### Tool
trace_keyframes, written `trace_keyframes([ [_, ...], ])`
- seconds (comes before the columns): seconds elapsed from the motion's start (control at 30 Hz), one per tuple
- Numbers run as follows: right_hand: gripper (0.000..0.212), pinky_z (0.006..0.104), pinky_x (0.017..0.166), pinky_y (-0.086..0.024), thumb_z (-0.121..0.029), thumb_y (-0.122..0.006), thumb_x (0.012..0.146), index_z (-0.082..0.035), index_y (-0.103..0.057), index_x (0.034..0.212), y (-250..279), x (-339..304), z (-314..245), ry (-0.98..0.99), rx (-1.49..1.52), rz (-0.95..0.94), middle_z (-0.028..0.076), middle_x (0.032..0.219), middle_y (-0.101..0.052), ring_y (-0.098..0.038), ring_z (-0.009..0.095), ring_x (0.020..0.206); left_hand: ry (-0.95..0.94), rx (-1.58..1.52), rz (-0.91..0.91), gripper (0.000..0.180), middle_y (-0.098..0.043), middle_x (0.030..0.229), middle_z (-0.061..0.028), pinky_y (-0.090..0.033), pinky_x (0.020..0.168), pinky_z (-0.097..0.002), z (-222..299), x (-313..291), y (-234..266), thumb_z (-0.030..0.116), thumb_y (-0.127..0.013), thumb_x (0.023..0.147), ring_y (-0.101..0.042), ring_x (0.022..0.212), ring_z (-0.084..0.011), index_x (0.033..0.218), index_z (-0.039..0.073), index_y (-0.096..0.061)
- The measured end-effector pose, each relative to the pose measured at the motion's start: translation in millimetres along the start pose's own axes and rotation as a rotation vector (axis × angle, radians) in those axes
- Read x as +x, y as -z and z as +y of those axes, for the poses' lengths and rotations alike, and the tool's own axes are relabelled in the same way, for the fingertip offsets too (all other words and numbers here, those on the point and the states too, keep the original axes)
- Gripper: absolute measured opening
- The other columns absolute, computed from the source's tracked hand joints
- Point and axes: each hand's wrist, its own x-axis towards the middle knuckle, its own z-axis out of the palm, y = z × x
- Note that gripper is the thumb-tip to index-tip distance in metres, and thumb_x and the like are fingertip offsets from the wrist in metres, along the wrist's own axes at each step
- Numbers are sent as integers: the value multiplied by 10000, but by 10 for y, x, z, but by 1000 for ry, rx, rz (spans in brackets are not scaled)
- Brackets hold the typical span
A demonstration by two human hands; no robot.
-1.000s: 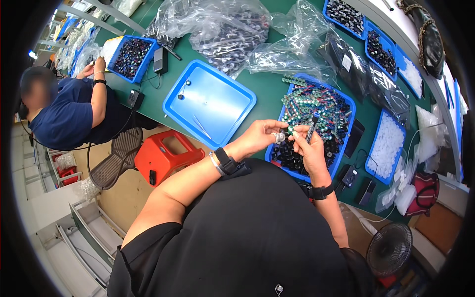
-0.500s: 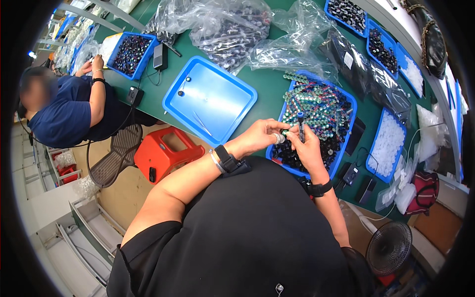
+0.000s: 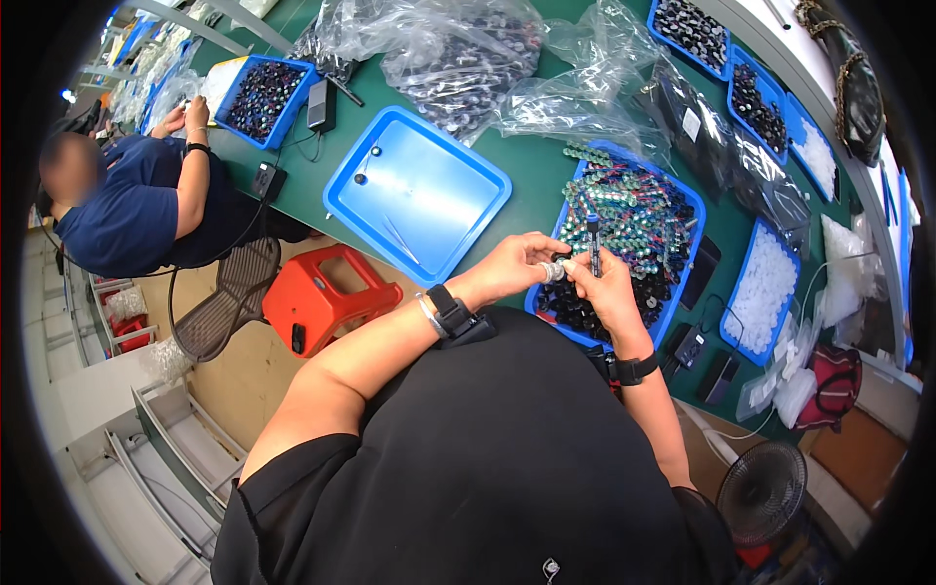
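Over the near edge of a blue tray, my two hands meet close together. My left hand is closed, its fingertips pinching a small dark round part; its details are too small to make out. In my right hand a dark pen-like tool with a blue end stands upright, and the thumb and forefinger reach toward the same small part. Strips of greenish round pieces fill the tray's far side, and loose black parts lie nearer me.
To the left, a second blue tray holds two dark round parts and thin tweezers. Clear plastic bags lie behind. White pieces fill a tray at right. A red stool and a co-worker are at left.
The view has shifted slightly. My hands stay together at the tray, with the fingers moving a little around the small part; the pen-like tool remains upright.
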Motion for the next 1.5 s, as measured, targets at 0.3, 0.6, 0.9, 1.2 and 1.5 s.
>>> trace_keyframes([
  [0.3, 84, 220, 491, -412, -60, -624, 858, -5, -563, 843, -82, -48, -15, 22, -149, 49, 22, 680, -589, -526, 57, 546, 45, -88, 94, 318, -646, 1044, -106, -488, 832, -264, -76, 14, -47, 94, -651, 868, -608, 940, -127, 1152, -36, -588],
  [0.6, 60, 270, 555, -480, -51, -541, 888, 1, -567, 875, -160, -70, -25, 36, -193, 35, 80, 643, -643, -627, 127, 590, -13, 163, 178, 190, -645, 929, -78, -489, 747, -262, -168, 20, -74, 78, -616, 885, -602, 823, -128, 1026, -49, -604],
  [0.9, 118, 276, 506, -452, -105, -590, 877, 6, -558, 853, -512, -164, -249, 56, -148, 101, 81, 646, -643, -606, 126, 546, -148, 137, 363, 186, -611, 864, -67, -470, 616, -248, -435, 79, 8, 32, -589, 871, -570, 734, -111, 1043, -31, -554],
  [1.2, 146, 196, 496, -360, -142, -546, 891, -24, -605, 952, 44, -16, 165, -239, 438, -81, 34, 768, -590, -530, 81, 615, 202, -71, 321, 194, -624, 907, -68, -504, 698, -249, -805, 116, 353, 98, -602, 898, -596, 774, -127, 1035, -39, -587],
  [1.5, 129, 209, 537, -375, -161, -618, 857, -64, -586, 935, 60, -67, 241, -312, 439, -123, 17, 804, -608, -578, 96, 694, 240, -101, 237, 225, -618, 949, -68, -504, 758, -264, -783, 53, 396, 70, -549, 882, -601, 826, -135, 1072, -46, -577],
])
